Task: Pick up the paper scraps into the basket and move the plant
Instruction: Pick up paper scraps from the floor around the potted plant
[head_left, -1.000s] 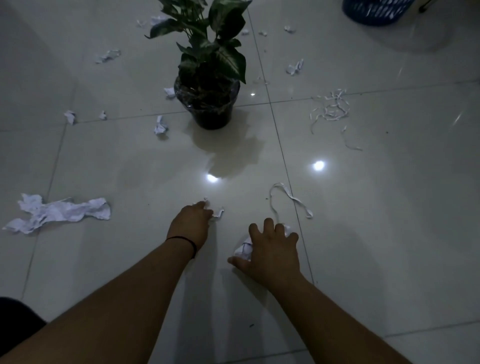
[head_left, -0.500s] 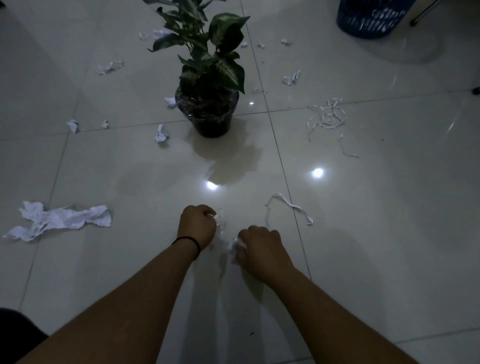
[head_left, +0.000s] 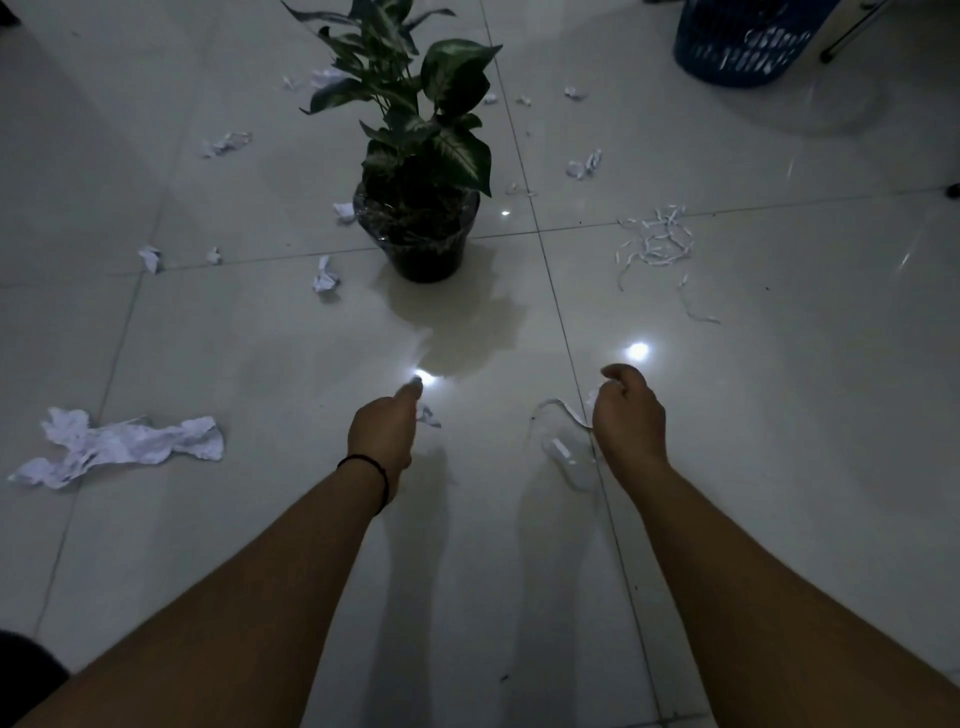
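Note:
My left hand (head_left: 383, 432) is closed, with a small white paper scrap (head_left: 429, 417) sticking out by its fingers. To its right, my right hand (head_left: 629, 415) is curled shut on a long paper strip (head_left: 560, 413), which loops down to the floor beside it. The potted plant (head_left: 423, 156) stands in a dark pot (head_left: 428, 254) straight ahead, past both hands. At the top right edge sits the blue basket (head_left: 743, 44), far from both hands. A large crumpled sheet (head_left: 124, 447) lies on the floor left of my left hand.
White glossy tiles carry several small scraps, such as one (head_left: 324, 279) left of the pot and one (head_left: 585, 166) to its right. A heap of shredded strips (head_left: 657, 244) lies right of the pot. A dark metal leg (head_left: 852, 28) stands beside the basket.
My right hand closed over the crumpled scrap, then moved right and up, taking hold of the paper strip. My left hand closed on the small scrap and stayed roughly in place.

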